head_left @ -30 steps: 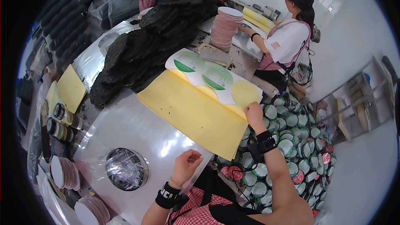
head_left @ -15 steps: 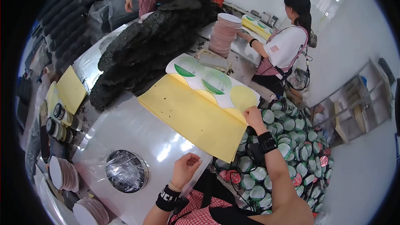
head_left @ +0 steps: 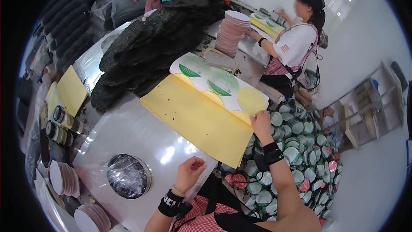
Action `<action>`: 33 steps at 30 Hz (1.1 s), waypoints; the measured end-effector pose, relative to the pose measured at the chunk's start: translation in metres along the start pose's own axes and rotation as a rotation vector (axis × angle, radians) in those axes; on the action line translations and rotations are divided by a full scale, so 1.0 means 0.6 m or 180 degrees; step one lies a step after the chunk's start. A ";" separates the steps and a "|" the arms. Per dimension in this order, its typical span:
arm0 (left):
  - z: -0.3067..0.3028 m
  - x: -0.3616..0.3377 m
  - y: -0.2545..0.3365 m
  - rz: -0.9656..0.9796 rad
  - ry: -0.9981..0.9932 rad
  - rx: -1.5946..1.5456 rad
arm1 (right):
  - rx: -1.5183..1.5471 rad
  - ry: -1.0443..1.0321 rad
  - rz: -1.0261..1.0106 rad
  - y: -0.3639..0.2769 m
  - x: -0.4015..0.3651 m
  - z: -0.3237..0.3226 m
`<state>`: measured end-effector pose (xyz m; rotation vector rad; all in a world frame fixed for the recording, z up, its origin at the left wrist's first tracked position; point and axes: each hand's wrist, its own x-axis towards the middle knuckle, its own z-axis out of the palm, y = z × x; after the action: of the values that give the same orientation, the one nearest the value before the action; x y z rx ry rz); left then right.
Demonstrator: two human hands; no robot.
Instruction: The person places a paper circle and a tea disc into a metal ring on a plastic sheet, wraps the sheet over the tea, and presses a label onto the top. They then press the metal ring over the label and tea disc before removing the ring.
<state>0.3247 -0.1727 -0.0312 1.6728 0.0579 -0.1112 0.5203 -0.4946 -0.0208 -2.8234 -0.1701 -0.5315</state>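
Note:
A sheet of round green-and-white labels [head_left: 227, 81] lies across the table, with bare yellow circles showing on it. Over its near side spreads yellow backing paper [head_left: 195, 118] dotted with dark specks. At the right end of that sheet, my right hand [head_left: 262, 124] pinches the edge with its fingertips. My left hand [head_left: 189, 175] hovers over the table's near edge, fingers loosely curled and thumb apart, with nothing visible in it. To its left stands a round tin [head_left: 128, 176] with crumpled clear plastic film in its mouth.
A large pile of dark sheets [head_left: 150, 45] fills the back. Stacked discs [head_left: 231, 34] stand behind the labels, jars [head_left: 60, 133] at left. Many round green-lidded packs [head_left: 296, 154] heap at right. Two people work beyond; one wears a white shirt [head_left: 298, 45].
My right hand keeps its pinch on the sheet's edge, and my left hand has barely moved. The person at right has turned and raised a hand; the person at the back has shifted their hands.

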 end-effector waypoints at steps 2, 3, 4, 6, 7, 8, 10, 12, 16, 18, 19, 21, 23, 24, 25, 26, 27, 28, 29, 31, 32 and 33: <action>-0.001 -0.001 0.016 -0.0050 0.0021 0.0042 | 0.0206 0.0002 0.0146 0.047 0.006 0.027; -0.003 0.001 0.014 -0.0062 0.0063 0.0042 | 0.0827 -0.0216 0.0339 0.073 0.010 0.016; -0.006 -0.002 0.009 -0.0090 0.0081 0.0082 | 0.1299 -0.0709 0.0812 0.091 0.016 0.002; -0.005 -0.002 -0.003 -0.0125 0.0079 0.0103 | 0.3283 -0.0791 0.1543 0.138 0.024 0.007; -0.004 0.002 -0.008 -0.0117 0.0048 0.0110 | 0.3267 -0.0789 0.1546 0.145 0.029 -0.004; -0.003 0.005 -0.009 -0.0105 0.0010 0.0129 | 0.3651 -0.0987 0.1672 0.150 0.031 -0.015; 0.003 0.012 -0.001 -0.0086 -0.0034 0.0098 | 0.4031 -0.1176 0.1770 0.155 0.045 -0.046; 0.008 0.020 0.014 -0.0076 -0.0045 0.0059 | 0.5130 -0.1041 0.1997 0.158 0.067 -0.080; 0.016 0.044 0.046 0.0079 -0.0229 0.0192 | 0.3898 0.0137 0.1506 0.159 0.139 -0.115; 0.018 0.068 0.065 0.0103 -0.0216 0.0141 | 0.4197 0.0020 0.0746 0.080 0.155 -0.159; 0.022 0.080 0.079 0.0165 -0.0263 0.0068 | 0.4694 -0.0452 0.0465 0.035 0.148 -0.164; 0.029 0.095 0.109 0.0178 -0.0238 -0.0008 | 0.5332 -0.1357 0.0035 -0.052 0.118 -0.162; 0.038 0.121 0.150 0.0594 -0.0020 -0.0632 | 0.5365 -0.1860 -0.0118 -0.124 0.096 -0.152; 0.034 0.132 0.177 0.0950 0.0054 -0.0379 | 0.5386 -0.1929 -0.0156 -0.136 0.101 -0.143; 0.032 0.142 0.198 0.1285 0.0096 -0.0118 | 0.5035 -0.1983 -0.0297 -0.143 0.101 -0.134; 0.034 0.160 0.209 0.1263 0.0113 -0.0108 | 0.4677 -0.2007 -0.0421 -0.147 0.099 -0.129; 0.038 0.181 0.217 0.1390 -0.0078 -0.0037 | 0.4538 -0.2107 -0.0326 -0.143 0.100 -0.122; 0.042 0.201 0.223 0.1534 -0.0284 0.0033 | 0.4539 -0.2083 -0.0324 -0.136 0.101 -0.118; 0.048 0.221 0.224 0.1557 -0.0307 0.0033 | 0.4469 -0.2149 -0.0242 -0.127 0.100 -0.117; 0.068 0.261 0.214 0.1871 -0.0742 0.0379 | 0.4385 -0.2168 -0.0147 -0.105 0.104 -0.114; 0.082 0.276 0.208 0.1891 -0.0785 0.0374 | 0.4400 -0.2226 -0.0104 -0.092 0.105 -0.112; 0.097 0.291 0.201 0.2045 -0.0830 0.0518 | 0.4419 -0.2283 -0.0054 -0.080 0.105 -0.111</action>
<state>0.5087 -0.2482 0.0632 1.7490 -0.6958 0.1567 0.5484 -0.4631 0.0736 -1.4966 -0.4622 0.4937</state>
